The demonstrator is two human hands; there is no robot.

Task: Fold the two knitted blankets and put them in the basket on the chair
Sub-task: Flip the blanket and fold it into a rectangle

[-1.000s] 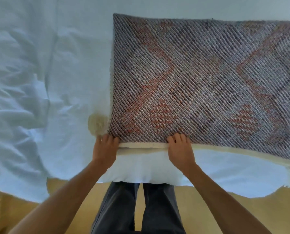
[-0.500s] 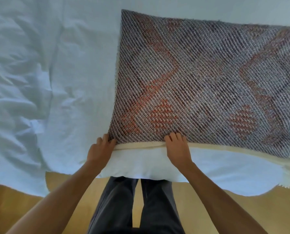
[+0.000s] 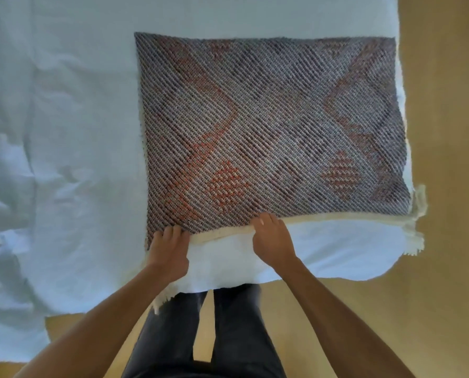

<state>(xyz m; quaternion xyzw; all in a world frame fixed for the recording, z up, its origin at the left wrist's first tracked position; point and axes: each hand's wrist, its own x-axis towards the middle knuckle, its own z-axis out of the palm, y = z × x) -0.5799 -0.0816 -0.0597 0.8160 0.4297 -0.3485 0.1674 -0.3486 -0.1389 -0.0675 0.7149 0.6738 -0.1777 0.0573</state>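
While standing at the bed's edge, grips the near hem of the knitted blanket (image 3: 269,126) with both hands. Left hand (image 3: 169,251): fingers curled round the hem at its near-left corner. Right hand (image 3: 273,238): just right of the left, fingers bent over the same hem, thumb out of sight. Beyond the knuckles, grey weave with red diamonds, flat on the pale bed cover (image 3: 64,132). Far right of the right hand, a cream fringe (image 3: 417,214) at the bed corner, beside the wooden floor (image 3: 446,105). Below the wrists, dark trousers (image 3: 168,336).
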